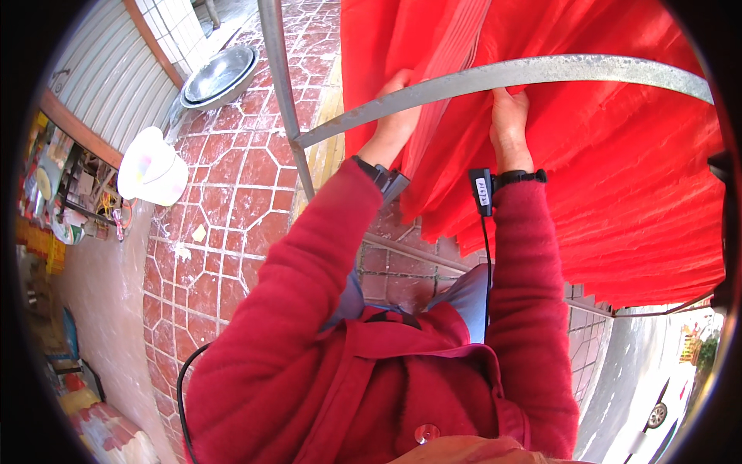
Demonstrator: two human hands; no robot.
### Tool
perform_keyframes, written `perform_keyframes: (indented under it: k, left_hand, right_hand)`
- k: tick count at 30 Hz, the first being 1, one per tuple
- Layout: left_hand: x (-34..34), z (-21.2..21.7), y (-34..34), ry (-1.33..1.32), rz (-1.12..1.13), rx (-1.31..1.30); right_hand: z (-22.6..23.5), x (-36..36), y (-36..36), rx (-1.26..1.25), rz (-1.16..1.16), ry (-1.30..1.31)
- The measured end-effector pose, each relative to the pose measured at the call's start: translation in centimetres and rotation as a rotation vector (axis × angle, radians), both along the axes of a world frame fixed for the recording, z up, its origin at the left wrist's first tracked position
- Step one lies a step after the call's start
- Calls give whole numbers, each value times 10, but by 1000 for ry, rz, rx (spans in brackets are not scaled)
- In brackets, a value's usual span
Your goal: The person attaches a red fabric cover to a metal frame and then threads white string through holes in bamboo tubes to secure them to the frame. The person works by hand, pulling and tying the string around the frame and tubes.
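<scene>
A large bright red cloth (618,170), gathered in many folds, hangs over the right and upper middle. A curved grey metal bar (603,68) crosses in front of it. My left hand (396,130) reaches under the bar and is closed on the cloth beside a pleated band; its fingers are partly hidden. To the right, my right hand (509,127) grips another part of the cloth just below the bar, thumb showing and the other fingers tucked out of sight. Each wrist wears a black strap with a small device; a cable runs from the right one.
An upright metal post (280,69) joins the bar at left. Beyond it, a white bucket (158,174) and wide metal basins (220,77) stand on red tiled floor (239,185). Cluttered shelves (85,185) line the far left. A white car (665,410) is at the lower right.
</scene>
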State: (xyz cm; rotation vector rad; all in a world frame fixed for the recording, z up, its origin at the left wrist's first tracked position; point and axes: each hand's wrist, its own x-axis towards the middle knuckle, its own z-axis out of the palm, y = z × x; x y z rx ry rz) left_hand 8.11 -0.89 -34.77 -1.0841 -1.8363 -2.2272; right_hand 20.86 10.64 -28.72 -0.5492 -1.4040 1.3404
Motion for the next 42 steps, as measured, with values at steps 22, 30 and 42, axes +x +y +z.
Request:
perform_keyframes:
  k: [22,30,42]
  left_hand:
    - [10,-1,-1,165,-143,-36]
    - [-14,-36,19,-31,-106,-104]
    - [-33,-56,12,-329,-441,-92]
  right_hand:
    - [-20,-2,6,43,-34,37]
    - [-38,1,7,-6,17,34]
    - [-45,7,15,-57,48,24]
